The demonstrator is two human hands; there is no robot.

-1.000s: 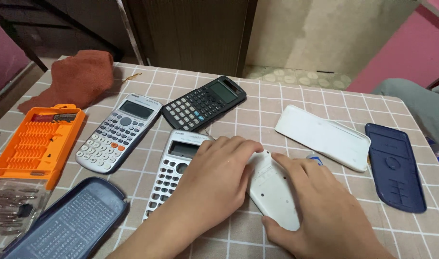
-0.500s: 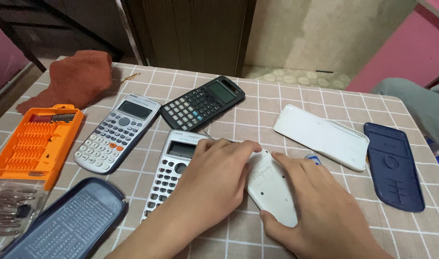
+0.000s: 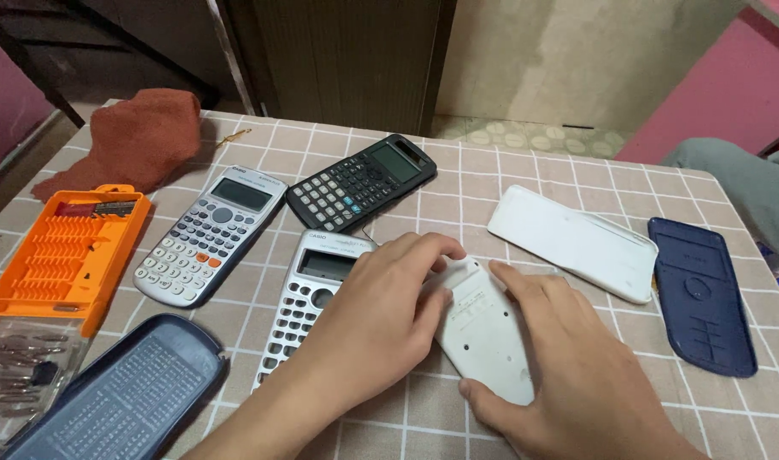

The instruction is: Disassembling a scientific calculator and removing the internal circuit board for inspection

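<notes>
The white calculator body (image 3: 485, 334) lies face down (its screw holes and back panel up) on the checked tablecloth (image 3: 526, 183), near the middle of the table's near edge. The right hand (image 3: 568, 366) grasps it from the right, thumb under its near end and fingers along its far side. The left hand (image 3: 381, 319) rests flat, fingers loosely curled, with its fingertips on the body's upper left corner; it also covers part of the white keypad front (image 3: 309, 294) lying just left of the body. Beyond the body lie a black calculator (image 3: 361, 181) and, further left, a silver calculator (image 3: 212, 232). To the body's right are a white cover (image 3: 572, 241) and a dark blue cover (image 3: 702, 294). Far left sit an orange screwdriver-bit case (image 3: 66, 251) and a rust-coloured cloth (image 3: 138, 140); a dark blue lid (image 3: 121, 396) lies at lower left.
</notes>
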